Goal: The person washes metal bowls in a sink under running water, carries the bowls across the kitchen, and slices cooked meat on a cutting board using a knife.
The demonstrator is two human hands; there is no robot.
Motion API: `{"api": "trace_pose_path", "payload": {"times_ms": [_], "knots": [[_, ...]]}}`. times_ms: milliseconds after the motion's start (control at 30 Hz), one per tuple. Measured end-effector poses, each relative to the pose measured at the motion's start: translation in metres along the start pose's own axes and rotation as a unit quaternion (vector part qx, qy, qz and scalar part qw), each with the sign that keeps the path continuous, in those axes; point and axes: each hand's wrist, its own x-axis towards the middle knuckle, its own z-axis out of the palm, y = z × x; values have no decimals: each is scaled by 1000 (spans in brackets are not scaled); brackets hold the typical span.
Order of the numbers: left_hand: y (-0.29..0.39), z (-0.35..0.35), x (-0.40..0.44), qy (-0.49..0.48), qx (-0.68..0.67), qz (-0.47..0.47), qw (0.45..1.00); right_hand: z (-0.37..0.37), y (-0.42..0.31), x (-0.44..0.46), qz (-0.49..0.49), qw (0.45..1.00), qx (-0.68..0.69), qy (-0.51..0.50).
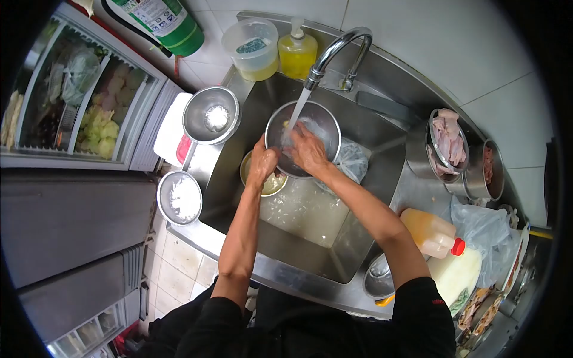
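A round metal bowl [330,127] is held over the sink, with tap water running into it. My left hand [263,160] is closed on its left rim. Inside the bowl, my right hand [307,149] reaches down into the water, fingers stretched against the inner side; splashing blurs the fingertips. Water pours from the curved metal tap [338,50] just above. Partly under my left hand, a second bowl [273,186] with yellowish liquid stands in the sink. A clear plastic bag [353,161] lies behind the held bowl's right side.
Cloudy water covers part of the sink [298,253] floor. On the left are two metal bowls [203,98] [179,206]. A plastic tub [250,48] and yellow soap bottle [298,55] stand behind. Raw meat [447,137] in containers and a red-capped jug [430,232] are right.
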Motion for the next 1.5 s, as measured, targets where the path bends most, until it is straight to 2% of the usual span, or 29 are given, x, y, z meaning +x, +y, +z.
{"api": "trace_pose_path", "payload": {"times_ms": [100,200,300,400,500,700,800,900,1000,1100,1200,1300,1400,1467,1500], "knots": [[1,4,-9,-22,-23,-35,999,-4,-1,13,118,988,91,38],[5,9,-14,-7,-16,-47,999,-6,-2,26,219,970,106,22],[4,7,-18,10,-8,-47,999,5,3,27,168,979,63,95],[0,4,-14,8,2,-28,1000,2,4,15,65,995,55,52],[5,3,-21,16,21,-32,999,6,4,17,115,990,76,29],[7,1,-25,19,33,-45,998,2,-8,15,93,991,92,27],[8,4,-29,25,42,-52,997,14,-4,22,188,978,80,29],[2,4,-27,32,35,-53,997,6,-6,21,174,978,115,2],[-3,2,-25,27,40,-45,998,12,-3,12,84,991,87,54],[6,5,-32,43,57,-12,997,19,5,18,196,974,105,45],[7,7,-30,49,35,-40,997,28,0,12,144,981,86,97],[-8,0,-22,40,22,-57,997,17,-6,-8,84,993,80,33],[0,-2,-14,77,43,-79,993,19,12,-22,-52,999,9,6],[15,-1,-11,91,60,-90,990,6,8,-34,28,981,87,-173],[19,-2,-4,76,89,-107,987,-6,0,-41,67,955,124,-263]]}}
